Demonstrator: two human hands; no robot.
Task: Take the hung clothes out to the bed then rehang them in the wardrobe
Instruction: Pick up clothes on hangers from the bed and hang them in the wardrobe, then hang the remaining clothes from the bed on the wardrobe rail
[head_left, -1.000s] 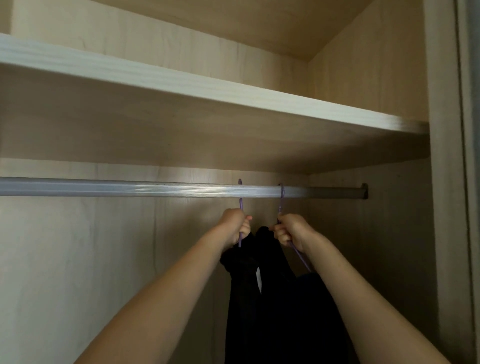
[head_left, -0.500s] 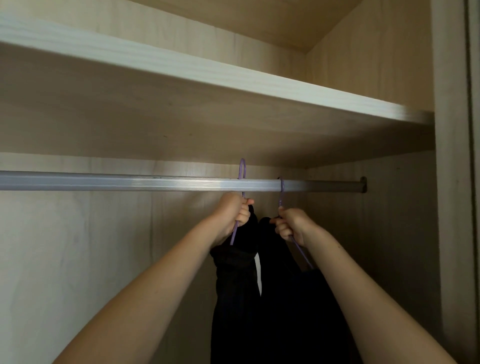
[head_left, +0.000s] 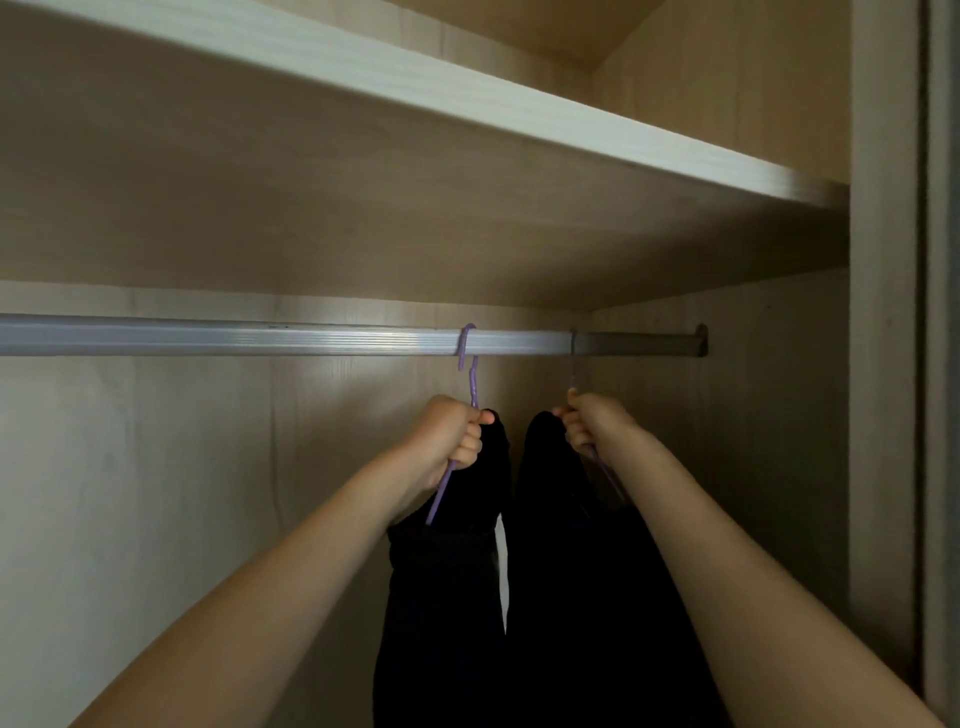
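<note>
Two dark garments hang from purple hangers on the silver wardrobe rail (head_left: 234, 338). My left hand (head_left: 447, 431) grips the neck of the left purple hanger (head_left: 470, 364), whose hook sits over the rail. The left dark garment (head_left: 441, 597) drops straight down from it. My right hand (head_left: 592, 423) grips the right hanger (head_left: 573, 364), its hook in shadow on the rail. The right dark garment (head_left: 582, 571) hangs below that hand. A narrow gap separates the two garments.
A wooden shelf (head_left: 467, 109) runs just above the rail. The wardrobe's right side panel (head_left: 878, 364) stands close to the right garment, and the rail's bracket (head_left: 701, 340) is fixed there. The rail to the left carries nothing.
My left hand lifted its hanger, then slid it left and set the hook down over the rail. The gap between the two garments has widened. My right hand stayed on its hanger.
</note>
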